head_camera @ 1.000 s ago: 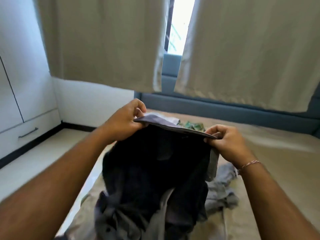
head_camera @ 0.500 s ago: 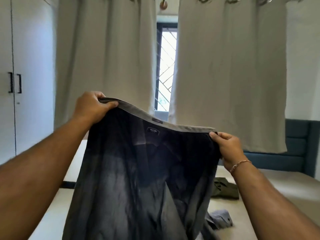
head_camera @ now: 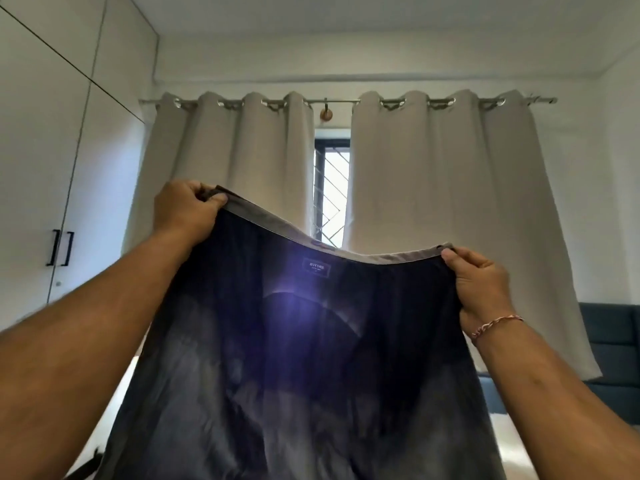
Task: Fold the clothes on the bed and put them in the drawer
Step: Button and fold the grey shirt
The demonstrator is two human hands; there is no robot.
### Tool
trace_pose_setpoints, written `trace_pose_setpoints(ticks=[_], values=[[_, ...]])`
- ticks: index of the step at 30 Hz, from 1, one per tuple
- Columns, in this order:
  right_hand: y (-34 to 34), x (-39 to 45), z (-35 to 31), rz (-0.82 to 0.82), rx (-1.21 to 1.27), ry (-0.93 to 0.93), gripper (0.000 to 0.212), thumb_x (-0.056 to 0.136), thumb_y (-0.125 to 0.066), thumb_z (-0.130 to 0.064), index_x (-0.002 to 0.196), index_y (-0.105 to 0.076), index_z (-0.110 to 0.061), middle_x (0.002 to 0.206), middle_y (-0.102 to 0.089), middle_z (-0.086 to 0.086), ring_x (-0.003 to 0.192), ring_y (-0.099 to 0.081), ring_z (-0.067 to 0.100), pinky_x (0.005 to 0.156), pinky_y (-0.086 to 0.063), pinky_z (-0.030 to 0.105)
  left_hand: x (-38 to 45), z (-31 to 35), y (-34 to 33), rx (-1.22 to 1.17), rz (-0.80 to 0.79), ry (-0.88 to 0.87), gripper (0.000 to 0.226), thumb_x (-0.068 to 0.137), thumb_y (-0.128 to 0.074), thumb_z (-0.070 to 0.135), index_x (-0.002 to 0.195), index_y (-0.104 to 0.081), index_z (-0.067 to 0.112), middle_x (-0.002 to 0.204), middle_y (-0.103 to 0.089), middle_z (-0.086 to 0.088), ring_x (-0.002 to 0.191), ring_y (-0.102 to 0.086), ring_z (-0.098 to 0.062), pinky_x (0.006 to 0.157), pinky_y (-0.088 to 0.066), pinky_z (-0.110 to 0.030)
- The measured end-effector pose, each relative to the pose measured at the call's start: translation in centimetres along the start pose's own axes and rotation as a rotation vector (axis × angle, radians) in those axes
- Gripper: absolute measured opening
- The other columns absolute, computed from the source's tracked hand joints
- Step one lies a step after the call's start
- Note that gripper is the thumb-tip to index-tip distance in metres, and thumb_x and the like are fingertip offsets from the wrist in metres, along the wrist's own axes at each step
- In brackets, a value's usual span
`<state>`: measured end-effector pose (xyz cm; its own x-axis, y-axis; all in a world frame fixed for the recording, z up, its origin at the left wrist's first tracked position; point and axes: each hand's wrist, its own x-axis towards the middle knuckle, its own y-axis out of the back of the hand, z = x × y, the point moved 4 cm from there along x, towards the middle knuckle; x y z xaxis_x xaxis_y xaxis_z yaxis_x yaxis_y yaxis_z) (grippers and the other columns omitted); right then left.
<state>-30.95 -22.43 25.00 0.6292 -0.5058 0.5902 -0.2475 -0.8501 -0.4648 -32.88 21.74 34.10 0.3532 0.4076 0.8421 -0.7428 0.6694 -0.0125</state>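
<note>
Both hands pinch the dark garment [head_camera: 294,358] by its top edge, left hand [head_camera: 185,211] at ten o'clock, right hand [head_camera: 479,284] at three; it hangs toward six, edge running sideways.

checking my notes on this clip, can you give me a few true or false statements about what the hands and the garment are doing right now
1. Both hands grip the dark garment by its top edge. True: the left hand and the right hand each pinch one end of the grey band.
2. The garment lies flat on the bed. False: it hangs in the air, spread between the hands.
3. A small label shows near the middle of the top edge. True.
4. The curtains are fully closed. False: a gap between them shows the window.
5. The bracelet is on the left wrist. False: it is on the right wrist.
</note>
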Motion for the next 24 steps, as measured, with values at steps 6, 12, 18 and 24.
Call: trace_pose_setpoints(ticks=[6,12,18,24], values=[[-0.2,-0.1,-3.7,-0.061,0.166,0.053,0.014,0.099,-0.065,-0.011,0.091,-0.072,-0.020,0.084,-0.072,0.000,0.074,-0.067,0.011,0.075,-0.059,0.028,1.8,1.2,-0.8,-0.133,-0.059,0.082,0.024,0.086,-0.085,0.029,0.099,-0.078,0.010,0.096,-0.075,-0.007,0.088,-0.068,-0.022,0.085,-0.056,-0.034],[1.7,0.1,4.8,-0.017,-0.200,-0.265,0.020,0.106,-0.052,-0.010,0.099,-0.071,-0.014,0.102,-0.075,0.005,0.111,-0.066,0.036,0.083,-0.053,0.032,-0.9,-6.5,-5.0,0.313,-0.200,0.334,0.045,0.077,-0.090,0.043,0.105,-0.079,0.009,0.114,-0.076,-0.012,0.107,-0.071,-0.035,0.090,-0.054,-0.037],[3.4,-7.2,15.4,0.169,-0.436,-0.317,0.015,0.093,-0.068,-0.017,0.079,-0.072,-0.021,0.086,-0.075,0.000,0.087,-0.071,0.025,0.086,-0.060,0.042,-14.3,-12.1,-10.7,0.001,-0.196,0.439,0.014,0.087,-0.080,0.028,0.098,-0.082,0.020,0.097,-0.080,-0.002,0.095,-0.074,-0.023,0.092,-0.058,-0.034],[10.9,-23.3,29.2,0.237,-0.358,-0.687,0.016,0.095,-0.066,0.000,0.094,-0.076,-0.012,0.099,-0.076,0.014,0.089,-0.069,0.028,0.090,-0.059,0.044,-37.3,-19.3,-12.0,-0.109,-0.345,0.562,0.009,0.092,-0.078,0.021,0.099,-0.083,0.020,0.092,-0.077,0.011,0.082,-0.069,0.000,0.084,-0.055,-0.022]])
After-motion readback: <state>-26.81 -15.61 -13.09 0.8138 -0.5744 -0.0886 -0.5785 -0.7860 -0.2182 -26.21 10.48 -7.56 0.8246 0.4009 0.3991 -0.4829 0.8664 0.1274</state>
